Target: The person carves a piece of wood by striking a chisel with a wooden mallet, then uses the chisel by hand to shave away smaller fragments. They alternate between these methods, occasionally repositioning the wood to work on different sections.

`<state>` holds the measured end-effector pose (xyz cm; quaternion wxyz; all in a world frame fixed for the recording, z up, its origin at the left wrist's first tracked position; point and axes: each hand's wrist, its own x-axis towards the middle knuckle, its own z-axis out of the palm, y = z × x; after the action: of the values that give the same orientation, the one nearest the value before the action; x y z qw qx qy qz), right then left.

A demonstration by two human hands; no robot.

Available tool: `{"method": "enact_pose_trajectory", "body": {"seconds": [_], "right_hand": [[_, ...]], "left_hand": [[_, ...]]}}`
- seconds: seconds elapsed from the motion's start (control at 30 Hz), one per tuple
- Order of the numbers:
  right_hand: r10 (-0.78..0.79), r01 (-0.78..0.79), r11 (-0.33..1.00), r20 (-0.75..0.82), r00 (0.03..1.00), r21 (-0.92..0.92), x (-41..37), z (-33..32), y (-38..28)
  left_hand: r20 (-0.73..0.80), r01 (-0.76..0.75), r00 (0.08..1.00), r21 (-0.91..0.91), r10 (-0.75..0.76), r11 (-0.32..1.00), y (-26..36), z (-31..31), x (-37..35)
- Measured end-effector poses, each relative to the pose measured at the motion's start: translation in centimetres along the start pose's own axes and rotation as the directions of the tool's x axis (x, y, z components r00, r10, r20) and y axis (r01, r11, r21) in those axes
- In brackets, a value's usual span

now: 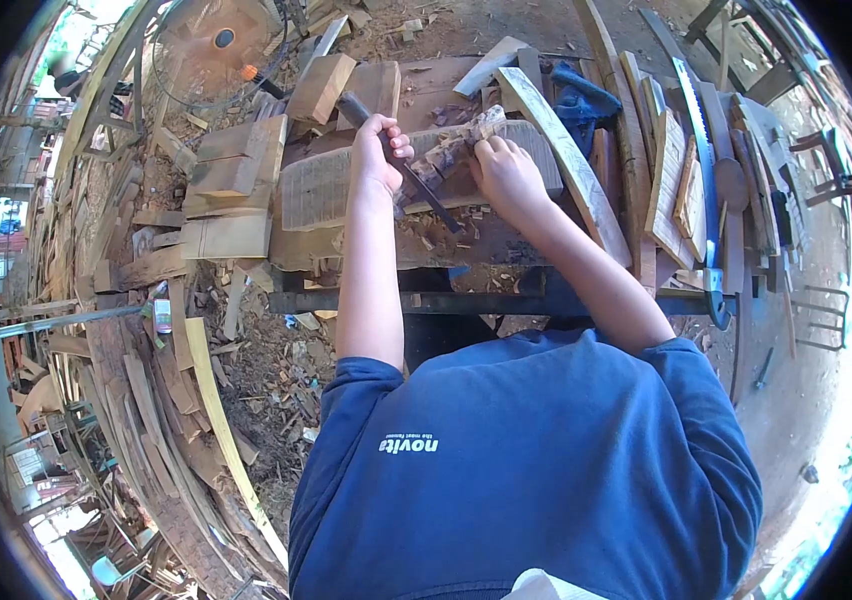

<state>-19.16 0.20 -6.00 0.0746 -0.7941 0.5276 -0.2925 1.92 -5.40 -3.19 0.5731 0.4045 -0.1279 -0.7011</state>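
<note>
The left hand (383,152) is clamping around a dark tool (433,201) (chisel or knife, I can't tell from here), its far end slanting past the rough stick (444,156). The right hand (512,178) is gripping that stick over a long board (316,190), seemingly to steady it; the board is probably serving as backing.

Here at the desk (296,248), the left grip (383,150) swallows the middle of a long, dark, slim tool (435,206)! Over to the right grip (508,178): fingertips lost from view against a rough, brown, knobbly wooden piece (446,155). Near the desk's right end, a pale, narrow wooden plank (571,175) screens part of a crumpled blue cloth (583,100). Beyond the far left corner, the top edge clips a round, wire-ringed object (224,39). Down below, a navy-blue fabric T-shirt (536,470) runs out of frame.
</note>
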Motion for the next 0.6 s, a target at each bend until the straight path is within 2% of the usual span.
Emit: {"method": "enact_pose_trajectory", "body": {"seconds": [0.27,0.33,0.37,0.43,0.53,0.6], "right_hand": [[-0.023,0.025,0.998,0.051,0.998,-0.049,-0.7,0.4,-0.4],[0.023,-0.028,0.997,0.064,0.998,0.065,-0.5,0.1,-0.3],[0.022,-0.026,0.998,0.065,0.998,0.063,-0.4,0.1,-0.3],[0.113,-0.123,0.987,0.092,0.989,0.106,0.1,-0.3,-0.6],[0.159,-0.163,0.986,0.074,0.984,0.043,0.4,0.1,-1.3],[0.200,-0.204,0.977,0.060,0.978,0.066,0.4,0.1,-1.6]], "left_hand": [[-0.001,-0.001,1.000,-0.001,0.001,1.000,-0.1,-0.3,0.3],[-0.008,-0.004,1.000,0.000,0.004,1.000,-0.1,-0.2,0.2],[-0.006,-0.004,1.000,-0.003,0.004,1.000,-0.1,-0.2,0.2],[-0.001,0.003,1.000,0.002,-0.003,1.000,-0.1,-0.1,0.2],[-0.006,-0.009,1.000,0.003,0.009,1.000,-0.1,0.0,0.0],[-0.008,-0.011,1.000,-0.006,0.011,1.000,-0.2,0.0,0.0]]}}
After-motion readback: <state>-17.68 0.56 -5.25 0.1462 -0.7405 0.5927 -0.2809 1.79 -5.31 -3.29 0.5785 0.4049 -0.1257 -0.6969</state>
